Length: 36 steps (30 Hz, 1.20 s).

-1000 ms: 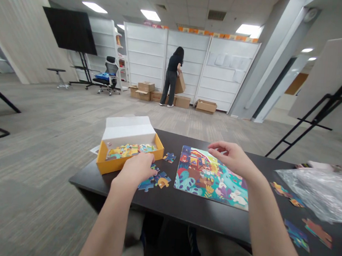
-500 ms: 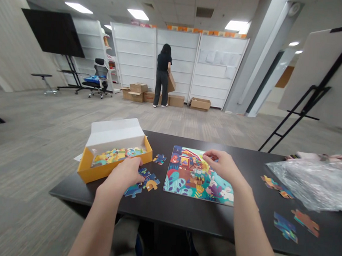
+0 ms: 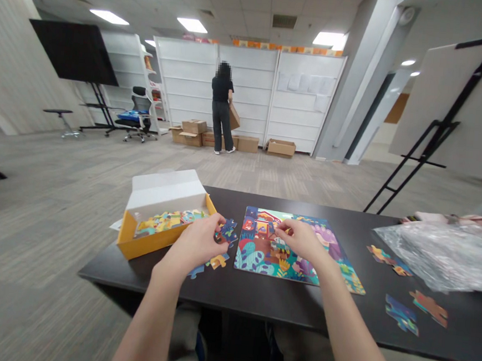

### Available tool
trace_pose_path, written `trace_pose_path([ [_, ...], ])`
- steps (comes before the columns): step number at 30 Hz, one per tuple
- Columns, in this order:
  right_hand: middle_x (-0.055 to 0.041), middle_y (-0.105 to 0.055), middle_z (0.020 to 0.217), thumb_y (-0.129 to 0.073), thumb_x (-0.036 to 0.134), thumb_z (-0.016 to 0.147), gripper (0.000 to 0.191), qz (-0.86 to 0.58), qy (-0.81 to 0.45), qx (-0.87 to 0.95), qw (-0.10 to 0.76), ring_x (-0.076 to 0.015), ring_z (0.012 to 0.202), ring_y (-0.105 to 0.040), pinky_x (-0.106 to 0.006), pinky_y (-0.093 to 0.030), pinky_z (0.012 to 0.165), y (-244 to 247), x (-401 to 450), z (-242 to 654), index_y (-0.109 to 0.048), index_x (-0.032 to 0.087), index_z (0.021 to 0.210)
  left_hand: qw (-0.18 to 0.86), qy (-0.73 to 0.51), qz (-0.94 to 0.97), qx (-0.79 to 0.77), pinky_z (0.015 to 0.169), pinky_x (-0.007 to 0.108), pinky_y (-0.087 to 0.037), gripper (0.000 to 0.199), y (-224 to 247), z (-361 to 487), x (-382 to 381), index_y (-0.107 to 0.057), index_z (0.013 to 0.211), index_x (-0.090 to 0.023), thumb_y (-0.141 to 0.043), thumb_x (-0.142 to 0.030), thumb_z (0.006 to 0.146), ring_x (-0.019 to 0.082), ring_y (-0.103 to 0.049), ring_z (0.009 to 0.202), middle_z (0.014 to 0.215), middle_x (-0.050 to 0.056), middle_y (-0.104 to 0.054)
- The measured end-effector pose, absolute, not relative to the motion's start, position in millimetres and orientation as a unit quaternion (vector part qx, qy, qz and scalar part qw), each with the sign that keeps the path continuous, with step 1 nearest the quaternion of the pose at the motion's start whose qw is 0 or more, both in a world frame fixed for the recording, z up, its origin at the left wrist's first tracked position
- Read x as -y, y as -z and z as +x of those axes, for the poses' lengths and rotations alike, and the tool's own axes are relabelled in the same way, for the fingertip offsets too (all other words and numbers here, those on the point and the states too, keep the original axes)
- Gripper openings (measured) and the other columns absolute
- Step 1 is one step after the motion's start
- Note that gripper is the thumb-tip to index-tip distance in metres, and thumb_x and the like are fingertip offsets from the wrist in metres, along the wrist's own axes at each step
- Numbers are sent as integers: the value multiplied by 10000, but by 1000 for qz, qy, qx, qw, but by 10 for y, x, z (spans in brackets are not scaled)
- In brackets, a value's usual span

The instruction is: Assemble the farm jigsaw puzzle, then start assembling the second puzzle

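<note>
Clear plastic bag point(image 3: 444, 252) on bench point(image 3: 269, 298), right of right grip point(image 3: 301, 239). White easel board point(image 3: 431, 101) beyond it, also right. Well ahead of left grip point(image 3: 198, 240): person point(image 3: 221, 104) in dark clothes holding carton point(image 3: 234, 117), cardboard boxes point(image 3: 248, 144) on carpet point(image 3: 54, 216), white shelving point(image 3: 299, 121) behind. Ahead and left of that grip: office chair point(image 3: 139, 102), round stool point(image 3: 58, 111), black screen point(image 3: 76, 51).

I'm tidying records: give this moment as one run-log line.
left hand: at puzzle pieces, grip unclear | right hand: over picture board | yellow box: open, more pieces inside

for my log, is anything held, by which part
Cannot tell: the left hand is at dark blue, knobbed jigsaw pieces; right hand over a colourful rectangular puzzle.
</note>
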State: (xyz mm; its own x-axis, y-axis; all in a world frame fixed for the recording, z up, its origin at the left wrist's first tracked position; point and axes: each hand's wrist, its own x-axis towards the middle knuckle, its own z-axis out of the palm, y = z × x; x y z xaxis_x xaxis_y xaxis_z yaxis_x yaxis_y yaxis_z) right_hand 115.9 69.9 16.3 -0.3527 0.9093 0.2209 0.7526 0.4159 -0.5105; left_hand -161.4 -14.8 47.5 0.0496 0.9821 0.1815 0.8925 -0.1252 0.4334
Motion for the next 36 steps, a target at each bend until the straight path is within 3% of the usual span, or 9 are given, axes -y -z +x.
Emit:
trace_pose_path([
  [9,-50,-758,813,-581,316,881,202,-519,-186,794,257,-197,730,-671,-288,-451,673,-154,-704,1170,-734,193,833,124,-306,658,-677,794,332,-554,364,-550,-1677,129,-629,1097,-157,-666,-365,799,218,-725,814,954,85,-752],
  [16,-56,-769,841,-577,320,863,216,-534,-178,785,259,-198,739,-665,-296,-455,690,-318,-653,1319,-743,185,831,17,-379,603,-701,816,317,-537,352,-773,-1728,253,-661,1061,-203,-618,-485,855,210,-733,816,1066,48,-758],
  [23,-50,-771,879,-596,360,852,232,-574,-185,753,264,-195,765,-662,-296,-467,711,-476,-530,1584,-751,190,887,43,-213,671,-709,836,329,-507,334,-714,-1613,205,-688,980,-195,-561,-486,878,269,-708,961,1022,82,-770],
  [27,-50,-767,873,-592,346,863,223,-582,-183,741,281,-184,765,-660,-282,-474,700,-539,-458,1658,-748,189,891,52,-122,694,-708,756,322,-488,342,-563,-1609,81,-674,951,-212,-513,-507,885,277,-709,936,953,77,-768],
  [32,-60,-762,919,-619,385,864,259,-590,-202,743,242,-191,804,-667,-275,-491,709,-543,-444,1814,-753,185,959,53,-85,695,-712,729,346,-463,422,-466,-1626,-24,-661,992,-230,-466,-584,870,303,-697,954,959,70,-759],
  [36,-91,-760,1000,-613,418,875,317,-681,-143,687,210,-224,886,-689,-283,-502,755,-420,-521,2199,-752,181,1033,60,-53,698,-712,700,354,-452,445,-454,-1611,-35,-658,1004,-230,-444,-595,868,319,-691,975,975,79,-756],
])
